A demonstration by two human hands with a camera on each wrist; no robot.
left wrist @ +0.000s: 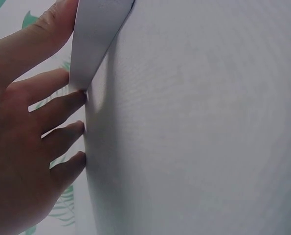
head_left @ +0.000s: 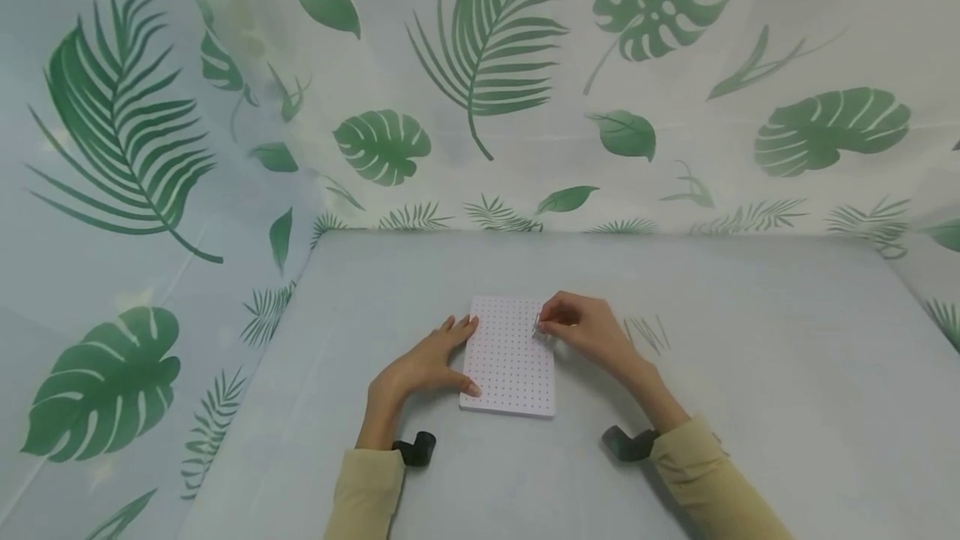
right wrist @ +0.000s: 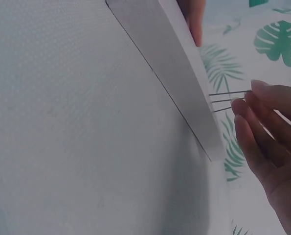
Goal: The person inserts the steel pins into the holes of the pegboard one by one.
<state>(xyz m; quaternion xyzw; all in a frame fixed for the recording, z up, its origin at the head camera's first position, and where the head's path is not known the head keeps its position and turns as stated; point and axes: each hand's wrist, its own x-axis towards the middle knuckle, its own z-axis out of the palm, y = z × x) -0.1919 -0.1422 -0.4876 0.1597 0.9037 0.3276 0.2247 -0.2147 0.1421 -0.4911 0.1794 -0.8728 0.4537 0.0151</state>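
Note:
A white pegboard (head_left: 510,365) with a grid of small holes lies flat on the table. My left hand (head_left: 431,361) rests along its left side, thumb on the near left corner and fingers spread; in the left wrist view the left hand (left wrist: 33,132) has some fingertips touching the table. Over the board's far right part, my right hand (head_left: 588,327) pinches a thin metal pin (head_left: 537,325). Three thin pins (right wrist: 228,93) stand up from the board (right wrist: 169,54) in the right wrist view, their tops at the fingertips of the right hand (right wrist: 272,132). Whether more than one is pinched I cannot tell.
Several loose thin pins (head_left: 647,333) lie on the grey-white table (head_left: 750,373) to the right of the board. A black wrist camera sits at each wrist. A leaf-print curtain (head_left: 495,132) hangs behind the table and along its left side.

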